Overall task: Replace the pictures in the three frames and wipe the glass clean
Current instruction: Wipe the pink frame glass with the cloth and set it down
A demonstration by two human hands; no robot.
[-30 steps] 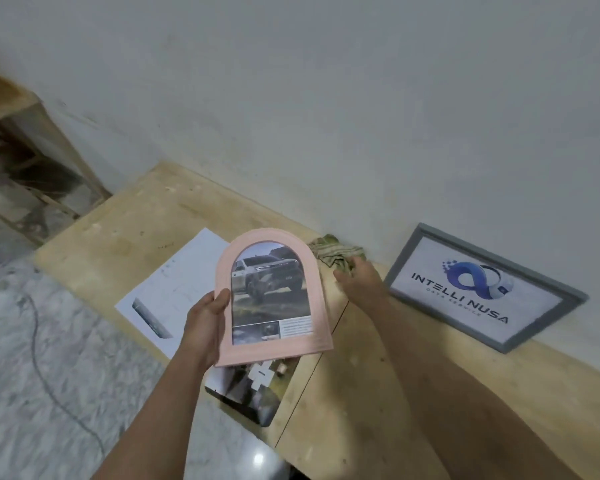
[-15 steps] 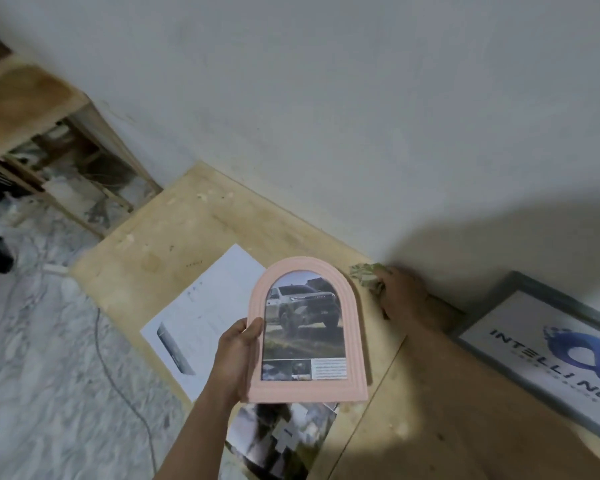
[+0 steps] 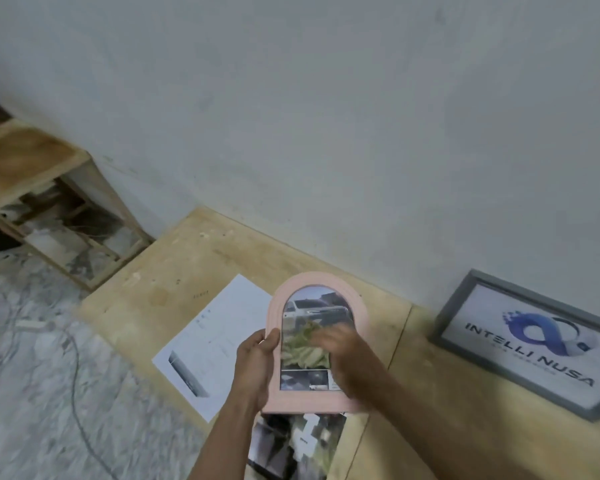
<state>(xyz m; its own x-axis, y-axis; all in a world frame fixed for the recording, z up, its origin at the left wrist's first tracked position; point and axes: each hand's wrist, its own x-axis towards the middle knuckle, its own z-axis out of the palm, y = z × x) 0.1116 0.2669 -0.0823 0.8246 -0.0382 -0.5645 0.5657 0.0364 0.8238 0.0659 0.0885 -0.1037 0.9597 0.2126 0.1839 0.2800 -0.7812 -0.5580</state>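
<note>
Matt pink frame (image 3: 312, 400); crumpled cloth (image 3: 305, 348); bare wood table (image 3: 194, 271).

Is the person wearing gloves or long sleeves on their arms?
No. Both the left hand and the right hand are bare, with no gloves. Both forearms are bare too; no sleeve, watch or bracelet shows in the picture. The right hand looks blurry, so rings cannot be ruled out.

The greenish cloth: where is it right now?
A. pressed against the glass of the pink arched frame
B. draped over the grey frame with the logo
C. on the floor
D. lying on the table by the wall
A: the right hand presses the greenish cloth onto the glass of the pink arched frame, which the left hand grips by its edge; the grey frame leans bare against the wall.
</note>
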